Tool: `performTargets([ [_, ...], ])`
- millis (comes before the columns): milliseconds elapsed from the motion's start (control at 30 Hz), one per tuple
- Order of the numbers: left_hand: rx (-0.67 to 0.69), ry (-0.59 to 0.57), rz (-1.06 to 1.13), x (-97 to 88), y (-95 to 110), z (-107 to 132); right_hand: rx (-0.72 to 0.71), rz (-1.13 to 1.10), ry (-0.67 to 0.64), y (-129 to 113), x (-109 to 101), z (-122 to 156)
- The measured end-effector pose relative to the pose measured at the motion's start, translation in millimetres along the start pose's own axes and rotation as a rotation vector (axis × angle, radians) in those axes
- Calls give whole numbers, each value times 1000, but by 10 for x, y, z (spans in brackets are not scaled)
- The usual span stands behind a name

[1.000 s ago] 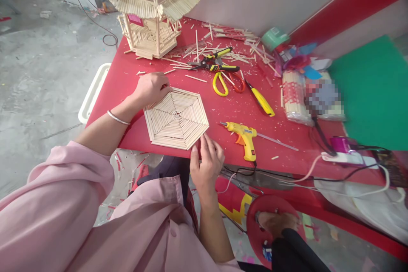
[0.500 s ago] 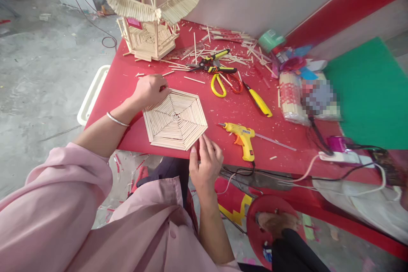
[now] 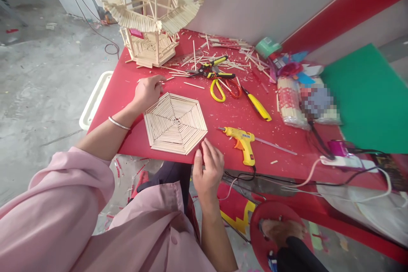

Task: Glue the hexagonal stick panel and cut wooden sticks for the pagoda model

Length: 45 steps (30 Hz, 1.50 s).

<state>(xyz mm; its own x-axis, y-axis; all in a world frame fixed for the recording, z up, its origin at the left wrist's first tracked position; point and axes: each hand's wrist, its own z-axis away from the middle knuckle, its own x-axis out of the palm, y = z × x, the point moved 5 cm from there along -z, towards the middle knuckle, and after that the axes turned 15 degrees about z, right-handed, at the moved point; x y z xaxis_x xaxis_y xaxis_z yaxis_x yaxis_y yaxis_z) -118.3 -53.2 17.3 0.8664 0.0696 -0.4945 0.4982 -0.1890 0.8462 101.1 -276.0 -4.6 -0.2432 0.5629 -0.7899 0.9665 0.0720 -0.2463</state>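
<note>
Panel (image 3: 178,131) mid-frame apparently being aligned; nothing being gripped by right hand (image 3: 208,168), left hand (image 3: 148,93) grip unclear; edge pinch likely being needed

No words or numbers can be read. Right of the right hand (image 3: 208,169), the yellow glue gun (image 3: 245,137) bears small print on its body, too fine to make out. Farther off and to that hand's right, the green tub (image 3: 267,46) shows pale marks, perhaps a label, though blur leaves them illegible.
</note>
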Motion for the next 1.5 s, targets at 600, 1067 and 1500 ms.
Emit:
performTargets([
  [600,-76,-107,-81,36,-38,-30,-12,6,-6,-24,9,-19],
  [1067,-94,-164,-142,45,20,0,-22,16,6,-35,5,-10],
  [1500,-47,-192,-64,54,35,10,-29,8,36,-39,-19,-28],
])
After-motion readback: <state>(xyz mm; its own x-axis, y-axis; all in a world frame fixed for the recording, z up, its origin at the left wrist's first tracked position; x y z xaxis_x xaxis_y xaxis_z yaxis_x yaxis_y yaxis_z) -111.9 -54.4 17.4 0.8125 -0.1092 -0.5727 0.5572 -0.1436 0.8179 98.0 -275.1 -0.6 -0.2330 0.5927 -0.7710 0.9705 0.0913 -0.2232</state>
